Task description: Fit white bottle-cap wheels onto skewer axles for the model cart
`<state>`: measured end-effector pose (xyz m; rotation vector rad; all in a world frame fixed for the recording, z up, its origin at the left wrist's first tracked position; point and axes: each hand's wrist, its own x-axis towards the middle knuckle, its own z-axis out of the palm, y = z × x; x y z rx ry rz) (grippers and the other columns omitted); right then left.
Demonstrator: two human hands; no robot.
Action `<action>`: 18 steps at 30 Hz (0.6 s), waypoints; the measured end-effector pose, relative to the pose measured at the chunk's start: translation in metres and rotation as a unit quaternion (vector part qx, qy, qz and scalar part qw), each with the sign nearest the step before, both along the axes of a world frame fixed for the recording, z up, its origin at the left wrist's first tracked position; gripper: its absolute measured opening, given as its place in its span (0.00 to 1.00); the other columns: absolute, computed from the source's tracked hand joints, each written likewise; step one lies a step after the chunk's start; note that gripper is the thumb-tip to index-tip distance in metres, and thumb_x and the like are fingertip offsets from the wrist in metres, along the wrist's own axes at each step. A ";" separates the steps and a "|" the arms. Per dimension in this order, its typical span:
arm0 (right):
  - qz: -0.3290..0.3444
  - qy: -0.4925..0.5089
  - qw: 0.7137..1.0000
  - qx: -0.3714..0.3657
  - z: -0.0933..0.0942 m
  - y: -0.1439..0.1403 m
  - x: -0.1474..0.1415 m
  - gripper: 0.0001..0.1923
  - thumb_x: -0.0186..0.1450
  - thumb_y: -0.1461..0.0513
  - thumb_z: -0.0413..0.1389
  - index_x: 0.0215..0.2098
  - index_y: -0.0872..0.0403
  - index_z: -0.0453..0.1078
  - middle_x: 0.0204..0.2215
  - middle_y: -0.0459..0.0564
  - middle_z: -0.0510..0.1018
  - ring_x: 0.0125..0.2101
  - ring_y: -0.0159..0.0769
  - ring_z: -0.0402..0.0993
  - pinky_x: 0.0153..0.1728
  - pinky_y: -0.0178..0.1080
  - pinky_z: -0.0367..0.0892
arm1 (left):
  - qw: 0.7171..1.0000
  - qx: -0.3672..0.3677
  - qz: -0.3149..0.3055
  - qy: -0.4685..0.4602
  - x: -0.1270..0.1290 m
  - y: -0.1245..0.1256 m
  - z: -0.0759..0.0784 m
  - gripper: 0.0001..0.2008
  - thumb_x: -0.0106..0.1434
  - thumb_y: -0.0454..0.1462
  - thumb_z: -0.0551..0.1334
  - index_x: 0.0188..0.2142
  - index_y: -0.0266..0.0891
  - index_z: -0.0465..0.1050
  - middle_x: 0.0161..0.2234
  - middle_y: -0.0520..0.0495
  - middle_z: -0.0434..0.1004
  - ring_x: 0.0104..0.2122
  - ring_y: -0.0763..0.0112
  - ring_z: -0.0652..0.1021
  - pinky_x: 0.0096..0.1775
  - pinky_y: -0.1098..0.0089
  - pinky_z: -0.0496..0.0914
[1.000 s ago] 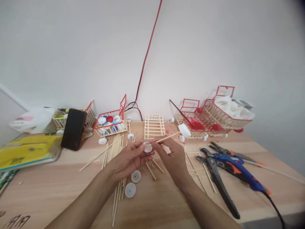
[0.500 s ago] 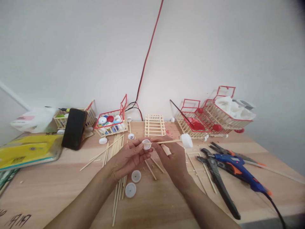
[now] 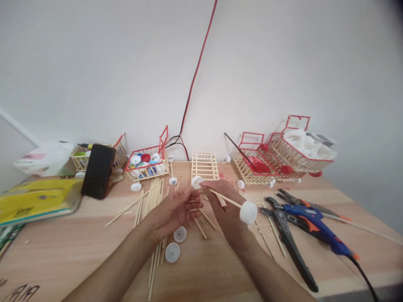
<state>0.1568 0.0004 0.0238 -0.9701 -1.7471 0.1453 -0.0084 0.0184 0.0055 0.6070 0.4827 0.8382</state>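
Our right hand (image 3: 225, 205) pinches a stick (image 3: 224, 198) with white caps (image 3: 248, 212) on both ends. Our left hand (image 3: 174, 209) rests loosely open beside it.

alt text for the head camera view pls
Two bare hands, left hand and right hand, hold a thin wooden stick capped by a white bottle cap at each end, above a wooden table strewn with sticks, caps and a blue glue gun.

A plain white wall (image 3: 283, 63) rises behind the light wooden table (image 3: 63, 251) — evenly lit, shadowless.
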 end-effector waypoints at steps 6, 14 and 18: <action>-0.006 -0.060 0.998 0.008 -0.006 0.001 0.001 0.12 0.65 0.65 0.52 0.45 0.48 0.71 0.39 0.48 0.78 0.41 0.37 0.73 0.45 0.44 0.62 | 1.000 0.004 -0.008 0.017 0.001 -0.002 0.001 0.08 0.59 0.36 0.64 0.38 0.32 0.75 0.32 0.46 0.74 0.34 0.73 0.75 0.37 0.72 0.71; -0.029 -0.085 0.995 0.041 -0.024 0.008 -0.001 0.16 0.63 0.62 0.53 0.48 0.45 0.71 0.39 0.50 0.77 0.40 0.40 0.72 0.42 0.44 0.63 | 1.000 -0.007 0.020 0.014 -0.001 -0.003 0.002 0.05 0.60 0.34 0.63 0.35 0.33 0.75 0.33 0.46 0.74 0.34 0.74 0.75 0.36 0.73 0.71; -0.024 -0.106 0.992 0.058 -0.021 0.006 -0.001 0.17 0.63 0.61 0.53 0.51 0.46 0.70 0.38 0.50 0.76 0.39 0.39 0.71 0.40 0.44 0.63 | 0.999 -0.011 0.024 0.019 -0.001 -0.003 0.004 0.05 0.59 0.34 0.64 0.34 0.33 0.75 0.32 0.47 0.74 0.33 0.74 0.75 0.35 0.73 0.71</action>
